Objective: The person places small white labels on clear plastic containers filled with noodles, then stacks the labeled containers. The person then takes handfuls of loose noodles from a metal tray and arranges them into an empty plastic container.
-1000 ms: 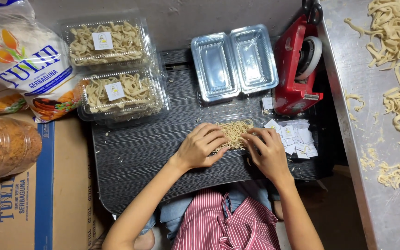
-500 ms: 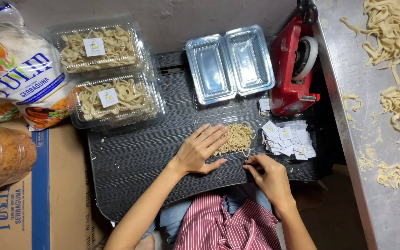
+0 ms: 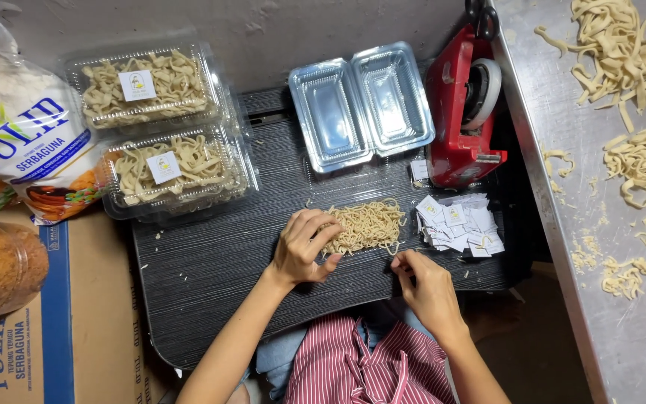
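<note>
A low black table (image 3: pixel 211 277) with a fine ribbed grain carries most of the things. On it lie a flat block of thin noodles (image 3: pixel 368 224), a loose pile of small paper labels (image 3: pixel 461 224) just to its right, an open clear plastic box (image 3: pixel 360 105) (both halves empty), a red tape dispenser (image 3: pixel 461 112) and two closed boxes of noodles (image 3: pixel 162 127) at the far left corner. Beside it, a steel counter (image 3: pixel 562 194) holds scattered thick noodle strips (image 3: pixel 637 97).
</note>
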